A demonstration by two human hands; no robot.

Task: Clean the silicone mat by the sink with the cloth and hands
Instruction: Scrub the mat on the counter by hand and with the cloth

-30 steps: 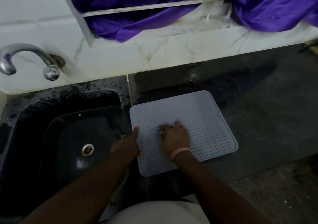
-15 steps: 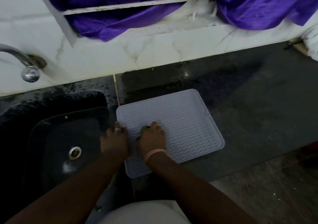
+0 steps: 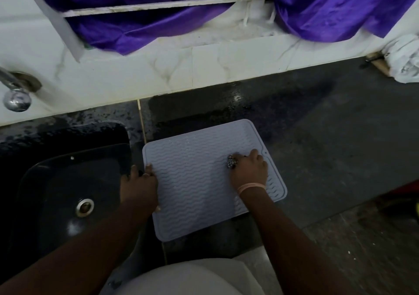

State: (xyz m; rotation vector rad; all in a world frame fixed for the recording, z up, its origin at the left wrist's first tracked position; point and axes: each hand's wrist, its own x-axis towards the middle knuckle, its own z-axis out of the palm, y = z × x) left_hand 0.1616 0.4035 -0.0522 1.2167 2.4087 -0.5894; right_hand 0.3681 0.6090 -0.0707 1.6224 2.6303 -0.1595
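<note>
Since the earlier frame your right hand has slid from the mat's middle over to its right side, near the notched edge. Your sink beside it holds only its metal drain. Your grey silicone mat lies flat on the dark table, just right of the sink. Your right hand's curled fingers grip a small speckled cloth against the mat; your left hand rests on the left edge, fingers loosely bent.
</note>
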